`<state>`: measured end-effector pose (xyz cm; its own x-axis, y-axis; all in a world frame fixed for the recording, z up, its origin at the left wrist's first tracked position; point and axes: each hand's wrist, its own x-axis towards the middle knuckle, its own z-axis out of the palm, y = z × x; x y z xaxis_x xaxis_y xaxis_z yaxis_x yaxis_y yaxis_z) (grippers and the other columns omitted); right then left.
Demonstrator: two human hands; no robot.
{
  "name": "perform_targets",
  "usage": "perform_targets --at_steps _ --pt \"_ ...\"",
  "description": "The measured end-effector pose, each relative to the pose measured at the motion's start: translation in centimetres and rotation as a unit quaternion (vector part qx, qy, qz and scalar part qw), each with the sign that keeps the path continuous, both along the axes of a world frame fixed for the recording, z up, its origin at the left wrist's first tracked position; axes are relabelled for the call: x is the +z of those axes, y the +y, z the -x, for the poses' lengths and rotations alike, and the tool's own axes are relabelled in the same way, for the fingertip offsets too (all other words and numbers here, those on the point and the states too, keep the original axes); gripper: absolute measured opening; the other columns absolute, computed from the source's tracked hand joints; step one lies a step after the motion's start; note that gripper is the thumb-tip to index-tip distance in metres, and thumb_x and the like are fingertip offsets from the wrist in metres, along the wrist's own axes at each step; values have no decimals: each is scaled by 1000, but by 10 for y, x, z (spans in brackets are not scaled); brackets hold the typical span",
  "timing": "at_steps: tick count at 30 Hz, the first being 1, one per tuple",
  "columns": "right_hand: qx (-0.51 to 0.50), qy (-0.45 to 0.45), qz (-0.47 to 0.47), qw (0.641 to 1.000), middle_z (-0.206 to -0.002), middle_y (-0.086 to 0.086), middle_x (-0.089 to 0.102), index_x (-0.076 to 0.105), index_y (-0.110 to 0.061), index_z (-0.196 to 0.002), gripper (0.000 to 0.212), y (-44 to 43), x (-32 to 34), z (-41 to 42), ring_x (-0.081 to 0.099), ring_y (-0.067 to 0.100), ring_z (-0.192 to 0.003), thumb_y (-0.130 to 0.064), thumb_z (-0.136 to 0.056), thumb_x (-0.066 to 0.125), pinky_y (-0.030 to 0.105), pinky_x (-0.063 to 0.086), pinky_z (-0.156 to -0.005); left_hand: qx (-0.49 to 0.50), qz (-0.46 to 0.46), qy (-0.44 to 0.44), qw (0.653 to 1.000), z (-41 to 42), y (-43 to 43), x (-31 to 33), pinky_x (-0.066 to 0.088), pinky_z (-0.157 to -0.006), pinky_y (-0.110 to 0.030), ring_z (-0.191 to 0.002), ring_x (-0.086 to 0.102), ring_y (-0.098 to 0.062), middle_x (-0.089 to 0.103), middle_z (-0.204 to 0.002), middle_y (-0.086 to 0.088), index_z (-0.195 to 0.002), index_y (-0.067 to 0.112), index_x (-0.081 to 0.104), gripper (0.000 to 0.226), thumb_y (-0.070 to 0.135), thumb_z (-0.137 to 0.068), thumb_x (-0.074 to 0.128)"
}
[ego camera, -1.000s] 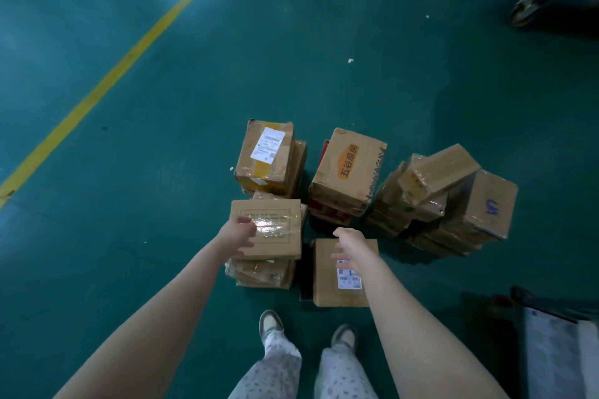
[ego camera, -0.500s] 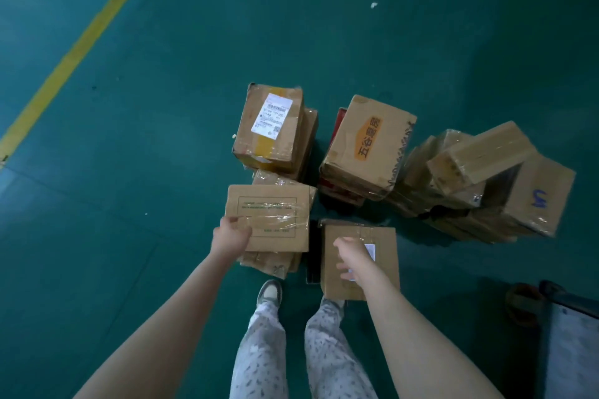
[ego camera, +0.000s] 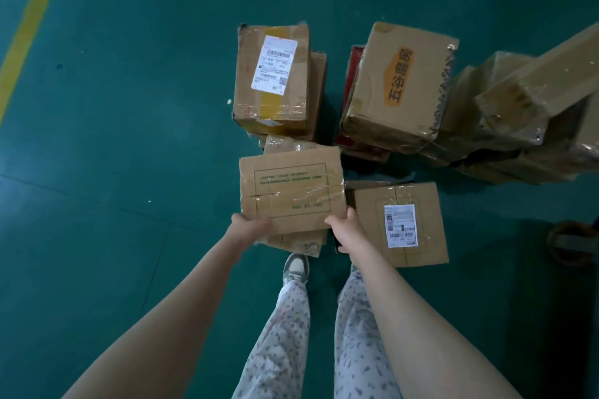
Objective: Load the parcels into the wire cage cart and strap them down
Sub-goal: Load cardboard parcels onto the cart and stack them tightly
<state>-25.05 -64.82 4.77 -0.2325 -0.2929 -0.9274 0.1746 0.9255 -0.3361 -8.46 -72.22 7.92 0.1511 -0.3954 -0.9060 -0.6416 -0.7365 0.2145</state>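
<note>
A flat cardboard parcel with green print (ego camera: 291,189) tops a small stack on the green floor in front of me. My left hand (ego camera: 248,228) grips its near left corner and my right hand (ego camera: 343,230) grips its near right corner. To the right lies a low parcel with a white label (ego camera: 400,223). Behind stand a taped parcel with a white label (ego camera: 272,79) and a box with an orange sticker (ego camera: 397,87). More wrapped parcels (ego camera: 531,113) pile up at the right. The wire cage cart is not in view.
A yellow floor line (ego camera: 27,29) runs along the far left. A dark wheel-like object (ego camera: 572,241) sits at the right edge. My feet stand just in front of the parcels, one shoe (ego camera: 295,267) visible.
My right hand left the labelled parcel and moved left onto the green-printed parcel's near right corner. My head came lower and closer to the parcels.
</note>
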Motion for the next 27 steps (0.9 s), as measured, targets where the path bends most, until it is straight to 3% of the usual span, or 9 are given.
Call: perform_targets --at_steps 4,9,14,17,20,22,24,27 --pt "-80 66 19 994 -150 8 30 12 -18 -149 69 13 7 16 40 29 -131 -20 -93 51 44 37 -106 -18 43 59 997 22 11 10 40 -84 -31 -102 47 -21 47 -124 -5 -135 7 25 63 20 -86 62" --pt "-205 109 -6 973 -130 9 45 20 -16 -146 66 58 12 60 51 27 -110 -24 -90 53 45 45 -100 -84 51 150 984 82 22 14 39 -83 -27 -102 50 -19 51 -124 -6 -135 8 27 57 18 -88 59" --pt "-295 155 -50 941 -129 10 48 27 -9 -142 60 114 -6 90 50 27 -105 -21 -90 53 41 46 -96 -150 -3 167 974 143 53 -15 40 -87 -30 -103 46 -19 49 -126 -6 -138 7 25 63 20 -88 61" --pt "-209 187 -92 955 -127 13 50 31 -2 -138 52 129 -23 99 51 31 -108 -15 -92 51 37 46 -87 -154 -27 161 975 159 75 -36 36 -84 -24 -108 44 -18 45 -132 -9 -141 3 19 65 20 -91 57" --pt "-111 216 -146 959 -145 21 30 28 5 -140 56 131 -33 94 38 36 -128 -18 -93 51 37 39 -102 -172 -42 143 974 155 88 -50 37 -86 -25 -116 45 -21 44 -135 -10 -142 1 23 63 21 -92 56" --pt "-59 273 -160 947 -154 21 12 21 1 -145 65 125 -28 85 17 36 -141 -19 -93 53 42 22 -114 -187 -29 120 975 144 87 -55 43 -91 -35 -116 51 -27 50 -134 -10 -138 5 34 56 26 -91 55" --pt "-15 361 -100 927 -155 20 9 21 -4 -147 65 115 -22 73 10 35 -143 -13 -91 54 45 16 -117 -185 8 97 978 132 77 -58 47 -83 -37 -104 57 -26 55 -124 -9 -137 9 40 50 27 -92 53" --pt "58 411 66 908 -155 14 15 31 -10 -143 59 89 -17 49 18 29 -143 -8 -89 55 38 31 -113 -159 93 65 981 112 49 -65 41 -71 -28 -79 50 -14 51 -116 -7 -138 11 38 46 20 -95 50"
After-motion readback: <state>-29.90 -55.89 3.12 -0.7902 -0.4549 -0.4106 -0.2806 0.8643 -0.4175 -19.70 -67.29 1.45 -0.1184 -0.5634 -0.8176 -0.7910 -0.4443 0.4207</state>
